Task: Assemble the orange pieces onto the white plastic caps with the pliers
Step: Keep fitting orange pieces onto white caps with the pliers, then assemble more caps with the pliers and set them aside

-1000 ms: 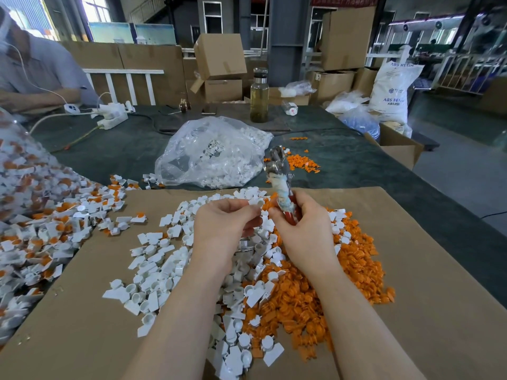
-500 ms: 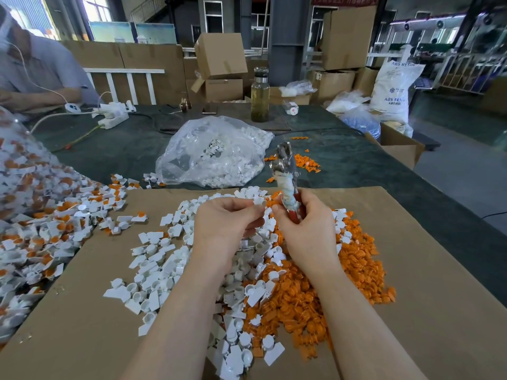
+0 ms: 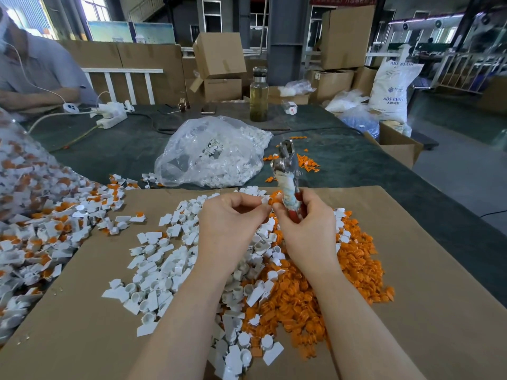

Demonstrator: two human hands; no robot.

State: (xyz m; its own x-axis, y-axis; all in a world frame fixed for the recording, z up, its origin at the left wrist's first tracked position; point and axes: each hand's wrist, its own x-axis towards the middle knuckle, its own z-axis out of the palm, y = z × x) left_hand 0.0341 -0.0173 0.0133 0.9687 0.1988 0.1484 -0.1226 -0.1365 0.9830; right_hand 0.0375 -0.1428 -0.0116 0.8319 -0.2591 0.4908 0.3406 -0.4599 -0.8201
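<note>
My right hand [image 3: 304,223] grips the pliers [image 3: 286,174] by their taped, red handles, jaws pointing up and away. Its thumb and forefinger also touch a small orange piece [image 3: 275,201]. My left hand [image 3: 233,220] pinches a white plastic cap [image 3: 265,200] right against that orange piece, the two hands meeting above the piles. Loose white caps [image 3: 164,267] spread over the brown cardboard sheet [image 3: 82,325] to the left, and a heap of orange pieces [image 3: 354,267] lies to the right.
A pile of assembled white-and-orange caps [image 3: 30,242] lies at the left. A clear bag of white caps [image 3: 214,154] sits behind the cardboard, with a glass bottle [image 3: 258,94] and power strips [image 3: 109,113] further back. Another person sits at the far left. The table edge runs along the right.
The pliers have swung a little to the right and more upright. Both hands stay close together, fingertips now meeting on the cap and orange piece.
</note>
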